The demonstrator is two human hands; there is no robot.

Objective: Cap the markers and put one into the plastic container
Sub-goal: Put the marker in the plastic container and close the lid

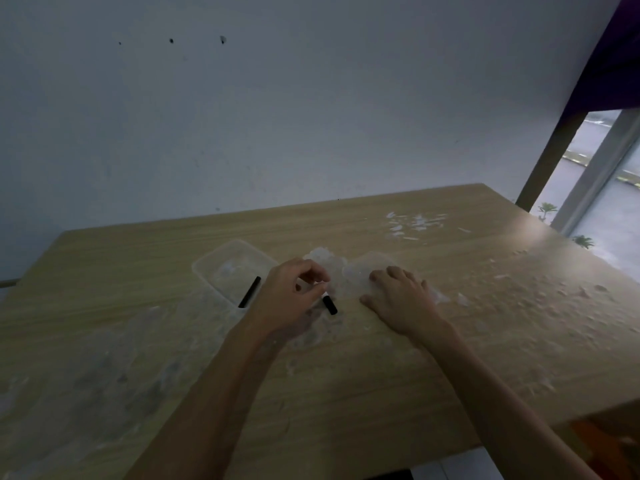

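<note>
A clear plastic container point(221, 268) sits on the wooden table, left of my hands. A black marker point(250, 291) lies slanted inside it, near its right side. My left hand point(291, 299) is curled with fingertips pinched together over a second black marker point(329, 305) on the table; only that marker's near end shows and part of it is hidden under the fingers. My right hand point(401, 299) lies flat, fingers spread, on a clear plastic lid point(367, 271). Whether the caps are on cannot be made out.
The table point(311, 393) is smeared with whitish patches and scraps point(415, 223) toward the back right. A grey wall stands behind it. A window point(602, 188) and a dark post are at the right. The table's near edge drops off at lower right.
</note>
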